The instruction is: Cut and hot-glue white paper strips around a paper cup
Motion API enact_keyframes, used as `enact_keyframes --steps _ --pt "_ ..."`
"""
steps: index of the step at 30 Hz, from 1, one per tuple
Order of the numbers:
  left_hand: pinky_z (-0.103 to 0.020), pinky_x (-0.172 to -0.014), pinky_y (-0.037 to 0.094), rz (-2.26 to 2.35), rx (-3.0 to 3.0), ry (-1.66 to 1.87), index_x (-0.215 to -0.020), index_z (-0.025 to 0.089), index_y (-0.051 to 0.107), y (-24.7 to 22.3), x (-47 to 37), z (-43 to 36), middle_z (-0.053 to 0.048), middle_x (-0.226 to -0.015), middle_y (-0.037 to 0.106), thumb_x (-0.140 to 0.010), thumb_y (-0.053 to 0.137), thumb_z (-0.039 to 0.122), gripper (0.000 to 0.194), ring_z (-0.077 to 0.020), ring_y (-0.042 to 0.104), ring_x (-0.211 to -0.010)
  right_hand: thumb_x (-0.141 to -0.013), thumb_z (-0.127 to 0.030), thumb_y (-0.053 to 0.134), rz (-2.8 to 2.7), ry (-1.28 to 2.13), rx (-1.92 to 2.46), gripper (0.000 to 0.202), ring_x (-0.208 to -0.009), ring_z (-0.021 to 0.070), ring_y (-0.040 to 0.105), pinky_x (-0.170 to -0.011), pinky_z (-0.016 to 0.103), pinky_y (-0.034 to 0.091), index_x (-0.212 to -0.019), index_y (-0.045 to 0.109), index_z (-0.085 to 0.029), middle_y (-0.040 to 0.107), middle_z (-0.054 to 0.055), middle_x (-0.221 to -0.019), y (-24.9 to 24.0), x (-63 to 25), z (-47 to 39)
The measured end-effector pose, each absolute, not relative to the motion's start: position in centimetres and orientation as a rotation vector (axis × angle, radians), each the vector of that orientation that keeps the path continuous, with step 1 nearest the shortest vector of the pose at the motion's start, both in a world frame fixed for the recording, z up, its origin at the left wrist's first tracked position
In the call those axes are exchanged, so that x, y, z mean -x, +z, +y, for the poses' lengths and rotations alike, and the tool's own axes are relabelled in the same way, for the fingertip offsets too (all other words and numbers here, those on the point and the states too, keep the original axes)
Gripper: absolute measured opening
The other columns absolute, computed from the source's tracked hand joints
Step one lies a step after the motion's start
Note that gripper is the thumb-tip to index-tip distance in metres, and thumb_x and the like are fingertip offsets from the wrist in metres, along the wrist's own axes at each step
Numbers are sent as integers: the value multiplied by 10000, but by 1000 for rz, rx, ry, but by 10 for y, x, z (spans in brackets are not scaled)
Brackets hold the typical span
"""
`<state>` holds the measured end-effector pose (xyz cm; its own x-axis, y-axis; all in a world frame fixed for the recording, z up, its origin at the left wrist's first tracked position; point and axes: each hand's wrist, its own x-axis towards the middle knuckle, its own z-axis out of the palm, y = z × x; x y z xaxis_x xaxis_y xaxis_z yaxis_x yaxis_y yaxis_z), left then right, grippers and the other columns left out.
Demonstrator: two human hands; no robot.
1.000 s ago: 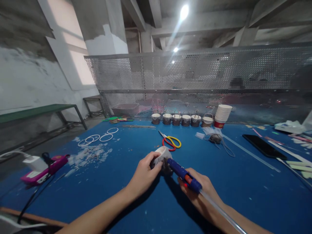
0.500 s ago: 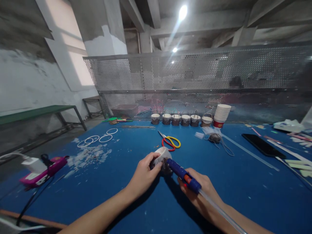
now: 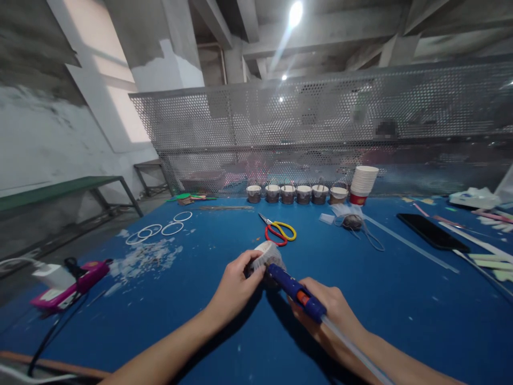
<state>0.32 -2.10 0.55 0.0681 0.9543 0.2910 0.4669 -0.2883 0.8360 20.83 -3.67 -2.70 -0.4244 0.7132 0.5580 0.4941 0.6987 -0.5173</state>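
Tilted on its side, a small paper cup (image 3: 262,251) with a dark lower part and a whitish covering is gripped by my left hand (image 3: 237,283). My right hand (image 3: 326,307) is closed around a blue glue gun (image 3: 294,289) with a clear glue stick out of its back end. The gun's nozzle meets the cup's side near my left thumb; whether it touches is hard to tell. Just beyond the cup lie scissors (image 3: 280,231) with red and yellow handles, blades apart.
Several wrapped cups (image 3: 287,195) line the back edge beside stacked paper cups (image 3: 364,184). A ball of grey yarn (image 3: 352,222) and a phone (image 3: 432,232) lie right. White rings (image 3: 172,229) and a magenta power strip (image 3: 72,286) are left on the blue table (image 3: 200,353).
The glue gun has shifted slightly left, its nozzle nearer my left thumb. My left hand still holds the cup. The whole view has tilted slightly.
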Motion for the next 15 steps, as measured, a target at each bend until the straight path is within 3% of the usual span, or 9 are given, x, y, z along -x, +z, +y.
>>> enact_keyframes --steps 15 --pt "-307 -769 491 1434 -1836 1140 -942 165 654 5 -2 -21 -62 -907 707 -788 548 314 239 -205 632 -820 -852 -224 460 -2063 266 947 141 -415 120 499 -449 220 348 -715 493 -219 584 -3 -571 -27 -207 -37"
